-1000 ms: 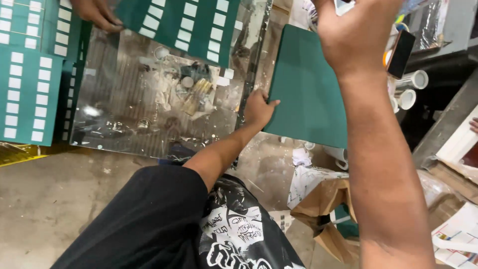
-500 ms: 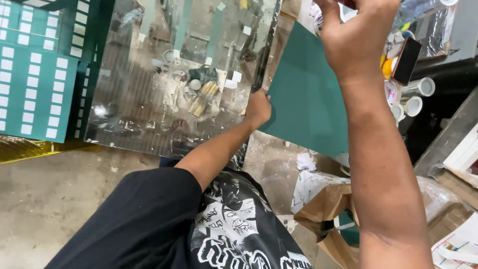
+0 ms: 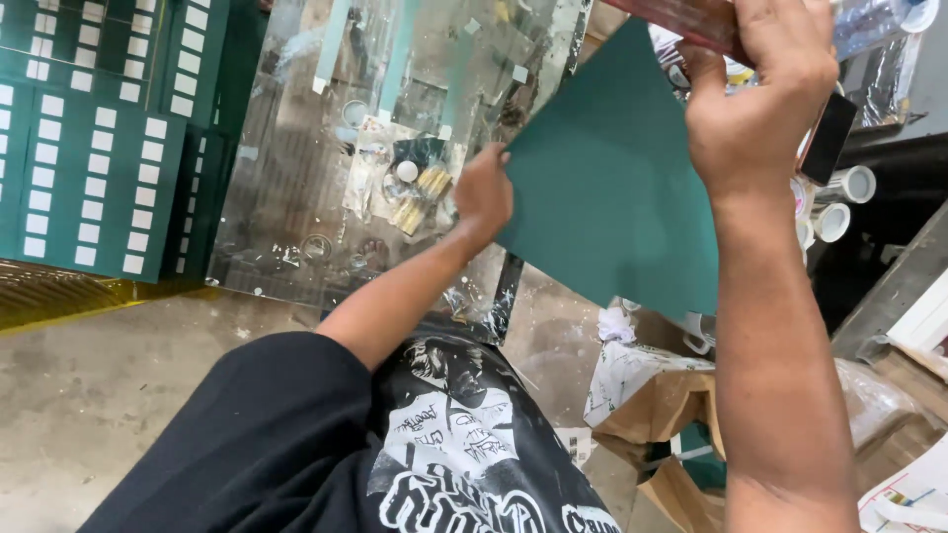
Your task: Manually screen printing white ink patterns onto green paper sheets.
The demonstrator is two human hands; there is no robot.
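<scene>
A plain dark green sheet (image 3: 607,192) hangs tilted in the air beside a glass-topped table (image 3: 296,197). My left hand (image 3: 482,190) grips its left edge, just over the table's right side. My right hand (image 3: 758,94) is raised at the upper right, fingers closed on the sheet's top right part, with a reddish strip (image 3: 681,22) showing just above the fingers. Whether that strip is in the hand I cannot tell.
Green sheets with rows of white rectangles (image 3: 94,148) lie at the left, by a yellow edge (image 3: 89,306). Pale green tape strips (image 3: 395,54) lie on the glass. White tubes (image 3: 839,202), crumpled brown paper (image 3: 652,405) and boxes crowd the right.
The green sheet has swung up and leftward, with both hands still on it. Another person's hand at the top left a second ago is out of view. My view has shifted closer.
</scene>
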